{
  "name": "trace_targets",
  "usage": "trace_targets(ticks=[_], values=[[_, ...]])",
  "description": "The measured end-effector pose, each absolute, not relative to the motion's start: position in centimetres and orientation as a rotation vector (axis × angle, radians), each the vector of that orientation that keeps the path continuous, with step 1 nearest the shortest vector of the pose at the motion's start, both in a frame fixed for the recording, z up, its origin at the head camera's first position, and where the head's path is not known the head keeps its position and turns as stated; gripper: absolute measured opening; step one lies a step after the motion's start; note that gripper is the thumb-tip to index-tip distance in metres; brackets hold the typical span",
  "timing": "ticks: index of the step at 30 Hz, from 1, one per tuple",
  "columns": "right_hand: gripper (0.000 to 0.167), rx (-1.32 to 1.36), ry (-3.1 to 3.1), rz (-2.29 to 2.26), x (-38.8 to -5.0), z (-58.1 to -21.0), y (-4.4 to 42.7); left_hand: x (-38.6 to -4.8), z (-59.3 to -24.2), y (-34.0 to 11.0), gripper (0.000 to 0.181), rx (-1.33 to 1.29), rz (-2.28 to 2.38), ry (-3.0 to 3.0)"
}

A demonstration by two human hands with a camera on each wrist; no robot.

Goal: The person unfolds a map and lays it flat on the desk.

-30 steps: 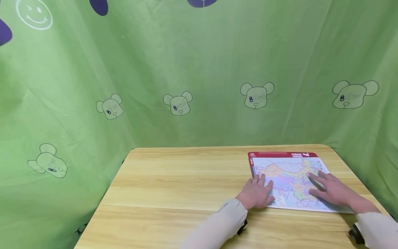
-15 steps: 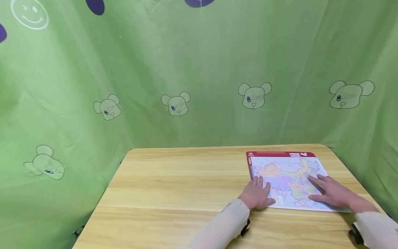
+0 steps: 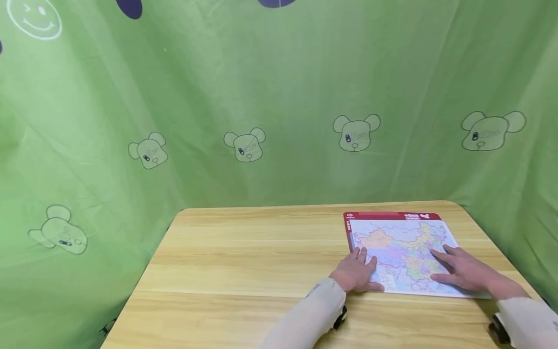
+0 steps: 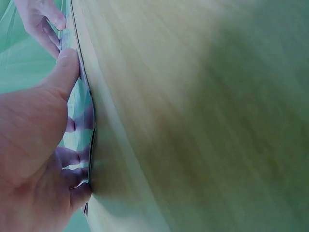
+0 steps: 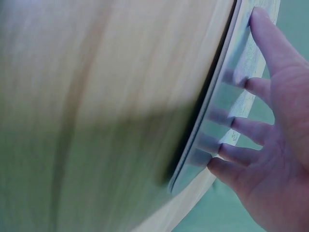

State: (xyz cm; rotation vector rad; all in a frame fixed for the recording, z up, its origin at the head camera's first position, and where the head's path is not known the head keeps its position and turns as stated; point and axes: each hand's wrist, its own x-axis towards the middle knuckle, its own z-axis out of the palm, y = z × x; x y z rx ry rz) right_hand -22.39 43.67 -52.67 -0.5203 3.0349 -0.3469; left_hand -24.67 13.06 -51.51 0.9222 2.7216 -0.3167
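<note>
A flat map board (image 3: 392, 242) with a red top border lies at the right part of the wooden table. On its lower left corner rests the left hand (image 3: 356, 272), fingers spread. The right hand (image 3: 466, 270) lies on its right side, fingers spread over the printed surface. In the left wrist view the left hand (image 4: 38, 145) has its thumb and fingertips on the board near its edge. The right wrist view shows the fingertips of the right hand (image 5: 270, 125) touching the glossy board (image 5: 212, 118), with their reflections in it.
The wooden table (image 3: 244, 252) extends to the left of the board. Behind it and on both sides hangs a green curtain (image 3: 279, 97) printed with bear heads. Each wrist carries a black device below its pale sleeve (image 3: 305, 315).
The left hand's thumb now points more to the right, and its fingers lie slightly lower on the board. The right hand stays in nearly the same place. The head view has shifted slightly.
</note>
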Motion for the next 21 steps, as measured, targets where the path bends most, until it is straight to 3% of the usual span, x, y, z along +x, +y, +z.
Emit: trace_targets(ticks=[21], values=[[0.075,-0.553,3.041,-0.364,-21.7,-52.3,42.4,-24.4,-50.7,11.7,0.087,0.944,-0.334,2.663]])
